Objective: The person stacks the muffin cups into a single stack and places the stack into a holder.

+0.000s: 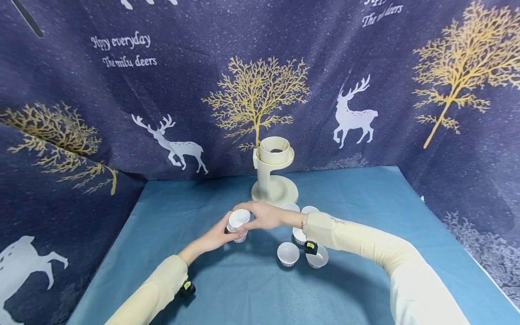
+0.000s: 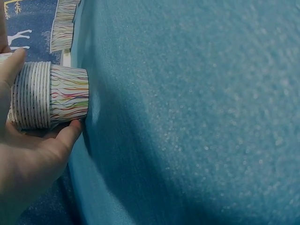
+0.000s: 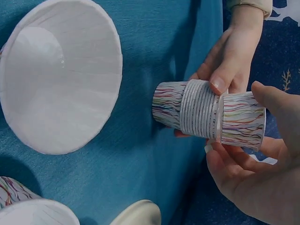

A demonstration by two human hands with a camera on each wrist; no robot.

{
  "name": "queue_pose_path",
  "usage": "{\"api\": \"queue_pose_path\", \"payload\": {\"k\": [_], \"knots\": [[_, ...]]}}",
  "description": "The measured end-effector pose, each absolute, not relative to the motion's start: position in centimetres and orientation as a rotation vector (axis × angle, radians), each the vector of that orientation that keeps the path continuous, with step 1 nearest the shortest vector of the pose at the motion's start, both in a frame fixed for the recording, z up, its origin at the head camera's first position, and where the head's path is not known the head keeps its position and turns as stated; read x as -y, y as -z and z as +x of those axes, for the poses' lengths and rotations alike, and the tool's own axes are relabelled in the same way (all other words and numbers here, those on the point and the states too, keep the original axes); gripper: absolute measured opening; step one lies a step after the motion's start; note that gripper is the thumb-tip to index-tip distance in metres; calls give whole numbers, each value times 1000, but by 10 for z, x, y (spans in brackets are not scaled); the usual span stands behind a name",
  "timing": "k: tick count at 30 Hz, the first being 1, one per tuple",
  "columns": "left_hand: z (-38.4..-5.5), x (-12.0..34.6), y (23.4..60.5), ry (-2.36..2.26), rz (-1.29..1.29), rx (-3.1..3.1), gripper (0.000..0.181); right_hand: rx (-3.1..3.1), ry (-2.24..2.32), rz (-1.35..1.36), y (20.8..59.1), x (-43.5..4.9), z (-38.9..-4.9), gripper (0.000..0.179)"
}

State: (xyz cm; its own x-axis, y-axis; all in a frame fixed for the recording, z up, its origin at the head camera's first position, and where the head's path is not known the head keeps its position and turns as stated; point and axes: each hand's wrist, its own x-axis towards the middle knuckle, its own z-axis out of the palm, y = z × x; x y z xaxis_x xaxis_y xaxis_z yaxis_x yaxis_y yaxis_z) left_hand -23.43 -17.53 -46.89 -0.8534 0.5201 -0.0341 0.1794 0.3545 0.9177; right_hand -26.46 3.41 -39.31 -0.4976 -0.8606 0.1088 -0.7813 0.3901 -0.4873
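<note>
White cup stack (image 3: 199, 110) gripped in left hand (image 1: 212, 238), top cup (image 3: 243, 119) jutting above, pinched by right hand (image 1: 264, 214)

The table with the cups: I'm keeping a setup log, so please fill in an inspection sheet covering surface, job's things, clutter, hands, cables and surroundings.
Surface: blue cloth, with shadows beneath the arms.
Job's things: nested cup stack, held upright; top cup at its upper end, opening upward; at least five single cups stand open side up, partly hidden by the right arm in the head view.
Clutter: nothing seen beyond the cream stand at the back.
Left hand: fingers curled around the cup stack.
Right hand: fingers grip the top cup.
Cables: nothing seen.
Surroundings: dark-blue curtain printed with deer and trees.
</note>
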Motion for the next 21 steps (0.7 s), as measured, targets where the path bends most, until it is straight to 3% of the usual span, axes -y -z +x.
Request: {"api": "queue_pose_path", "payload": {"k": [9, 21], "knots": [[-236, 175, 471, -1519, 642, -2288, 72, -2486, 677, -1485, 396, -28, -268, 51], [-235, 177, 469, -1542, 667, -2229, 69, -2503, 547, -1440, 398, -22, -269, 60]]}}
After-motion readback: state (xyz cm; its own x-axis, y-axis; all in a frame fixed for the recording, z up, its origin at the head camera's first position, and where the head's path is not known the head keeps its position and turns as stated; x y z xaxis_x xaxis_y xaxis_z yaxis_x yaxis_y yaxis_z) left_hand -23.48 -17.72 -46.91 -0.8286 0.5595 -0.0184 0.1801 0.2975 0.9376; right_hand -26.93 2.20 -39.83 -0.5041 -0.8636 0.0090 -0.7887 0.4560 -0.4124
